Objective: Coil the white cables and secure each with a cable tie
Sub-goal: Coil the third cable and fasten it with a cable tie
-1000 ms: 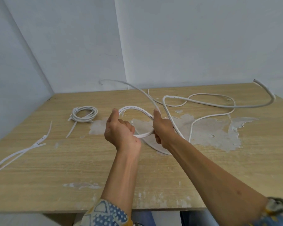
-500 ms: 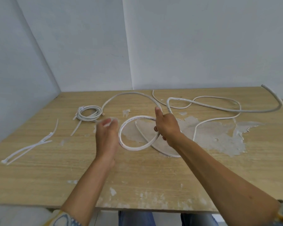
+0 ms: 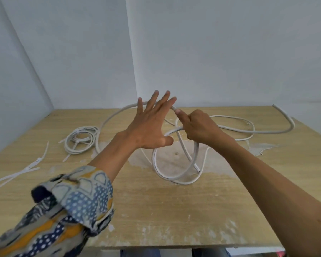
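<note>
A long white cable (image 3: 235,129) sprawls over the wooden table (image 3: 156,210). Part of it forms a hanging loop (image 3: 174,175) that my right hand (image 3: 198,127) grips at the top, lifted above the table. My left hand (image 3: 148,127) is raised beside it with fingers spread and straight, holding nothing; an arc of the cable passes behind its fingers. A finished coil (image 3: 81,140), bound with a tie, lies at the left. Loose white cable ties (image 3: 24,170) lie near the left edge.
Grey walls meet in a corner behind the table. A pale patch of worn surface (image 3: 174,156) lies under the loop. The table's near edge runs along the bottom, with my patterned sleeve (image 3: 63,210) over it at the left.
My left hand has let go of the cable and risen with fingers spread. My right hand lifted the loop off the table, and it now hangs upright.
</note>
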